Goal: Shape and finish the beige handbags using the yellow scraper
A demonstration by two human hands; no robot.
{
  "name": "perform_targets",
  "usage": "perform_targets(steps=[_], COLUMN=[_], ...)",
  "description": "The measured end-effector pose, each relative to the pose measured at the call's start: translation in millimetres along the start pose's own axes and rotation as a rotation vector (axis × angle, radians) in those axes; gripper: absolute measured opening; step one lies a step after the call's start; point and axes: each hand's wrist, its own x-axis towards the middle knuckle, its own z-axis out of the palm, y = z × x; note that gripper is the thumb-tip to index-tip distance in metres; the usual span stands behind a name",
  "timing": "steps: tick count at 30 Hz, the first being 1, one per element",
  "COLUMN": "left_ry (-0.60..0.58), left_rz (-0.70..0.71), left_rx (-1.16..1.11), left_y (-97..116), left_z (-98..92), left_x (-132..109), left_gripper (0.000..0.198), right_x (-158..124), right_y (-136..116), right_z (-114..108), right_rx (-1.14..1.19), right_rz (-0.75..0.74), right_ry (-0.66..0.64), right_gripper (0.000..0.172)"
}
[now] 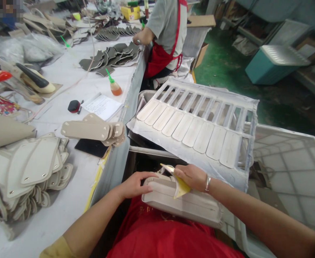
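A stack of beige leather strips (184, 206) rests on my lap over a red apron (157, 236). My left hand (135, 184) lies on the stack's left end, fingers curled over its top edge. My right hand (191, 176) is closed on a yellow-backed strip (179, 181) that curls down over the stack. Just beyond my hands stands a white rack (200, 125) with several beige strips laid side by side on it.
A white table (66, 208) at the left carries piles of beige riveted pieces (36, 168), a fanned stack (92, 130), paper sheets (102, 106), an orange glue bottle (115, 86) and grey cut pieces (111, 57). A person in a red apron (166, 36) works at the far end. A white crate (289, 161) sits at the right.
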Motion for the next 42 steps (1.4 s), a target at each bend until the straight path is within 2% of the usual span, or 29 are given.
perform_targets(steps=[3, 5, 7, 9, 13, 16, 21, 24, 29, 35, 42], left_ry=[-0.105, -0.121, -0.068, 0.027, 0.195, 0.211, 0.109, 0.040, 0.011, -0.098, -0.071], left_rz=[0.040, 0.028, -0.006, -0.028, 0.003, 0.041, 0.057, 0.077, 0.091, 0.104, 0.150], left_rx=[-0.011, -0.004, 0.050, 0.101, 0.169, 0.214, 0.201, 0.218, 0.205, 0.221, 0.225], left_y=[7, 6, 1, -7, -19, -18, -4, 2, -1, -4, -8], left_z=[-9.2, -7.8, 0.2, 11.9, 29.1, 28.9, 17.1, 12.3, 10.8, 3.5, 3.4], left_x=[-8, -19, -31, -38, -34, -26, -17, -12, -7, -9, -5], left_gripper=[0.069, 0.089, 0.111, 0.120, 0.108, 0.102, 0.091, 0.086, 0.086, 0.103, 0.094], right_x=[-19, -37, -56, -73, -96, -103, -104, -101, -93, -91, -103], right_y=[12, 15, 13, 8, -6, -11, -12, -16, -27, -37, -36], right_z=[-2, 1, 7, 15, 33, 43, 55, 63, 71, 73, 82], right_rx=[0.254, 0.424, 0.606, 0.769, 0.920, 0.934, 0.859, 0.824, 0.663, 0.519, 0.511], right_rz=[0.066, 0.117, 0.189, 0.253, 0.273, 0.227, 0.160, 0.178, 0.231, 0.314, 0.351], right_ry=[0.138, 0.162, 0.104, 0.049, 0.095, 0.107, 0.146, 0.140, 0.133, 0.158, 0.176], right_gripper=[0.051, 0.052, 0.052, 0.052, 0.049, 0.047, 0.049, 0.050, 0.048, 0.044, 0.042])
